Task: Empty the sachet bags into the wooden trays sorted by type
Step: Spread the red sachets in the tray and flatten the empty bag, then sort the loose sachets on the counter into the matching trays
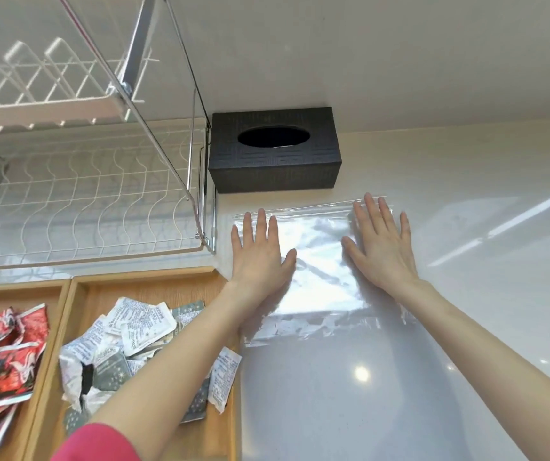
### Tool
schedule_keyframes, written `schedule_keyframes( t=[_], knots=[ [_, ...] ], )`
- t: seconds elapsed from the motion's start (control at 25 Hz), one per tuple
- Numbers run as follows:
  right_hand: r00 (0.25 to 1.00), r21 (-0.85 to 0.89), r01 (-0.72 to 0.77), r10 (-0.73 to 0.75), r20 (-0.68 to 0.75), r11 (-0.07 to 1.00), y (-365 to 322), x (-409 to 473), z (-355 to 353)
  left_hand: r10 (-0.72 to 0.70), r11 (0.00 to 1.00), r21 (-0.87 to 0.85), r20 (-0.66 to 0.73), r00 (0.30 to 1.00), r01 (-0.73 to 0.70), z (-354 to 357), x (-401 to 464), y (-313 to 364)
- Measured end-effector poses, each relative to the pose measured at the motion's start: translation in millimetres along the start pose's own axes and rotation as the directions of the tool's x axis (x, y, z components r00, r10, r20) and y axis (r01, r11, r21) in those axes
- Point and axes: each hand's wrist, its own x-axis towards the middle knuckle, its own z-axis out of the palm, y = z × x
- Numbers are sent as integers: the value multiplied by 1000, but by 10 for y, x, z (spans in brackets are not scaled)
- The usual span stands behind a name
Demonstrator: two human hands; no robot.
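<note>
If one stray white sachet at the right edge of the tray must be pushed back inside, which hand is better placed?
Probably the left hand. Its forearm already crosses the wooden tray, just above the white sachet on the tray's right edge. The right hand lies flat on the far side of the clear plastic bag.

The bag (316,257) is thin clear plastic, shiny and creased. The surface (466,327) is white, smooth and glossy. Both trays (154,284) are pale matt wood. The sachets (140,324) look like crinkled printed foil or paper. The rack (77,201) is white-coated wire on bright metal bars. The tissue box (273,161) is dark, matt and textured.
</note>
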Motion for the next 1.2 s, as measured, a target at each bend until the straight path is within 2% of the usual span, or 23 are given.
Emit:
schedule_keyframes(
  t=[0.16,0.4,0.84,0.96,1.2],
  knots=[
    [993,76,76,-69,-94,994,-258,-165,-187,27,991,-126,-89,996,-39,-172,-146,1],
    [988,129,131,-118,-99,983,-718,-734,-371,89,986,-125,-194,977,-114,-408,-809,-162],
    [958,265,283,-262,-113,922,-1681,-1959,-306,-8,977,-206,-299,954,-56,-415,-2334,-996],
    [930,299,368,-350,-114,881,-2003,-2212,-208,-46,965,-257,-355,934,-50,-365,-2671,-1252],
    [839,455,532,-518,-166,715,-2613,-2689,98,-139,914,-399,-481,866,-75,-174,-3261,-1704]
  ],
)
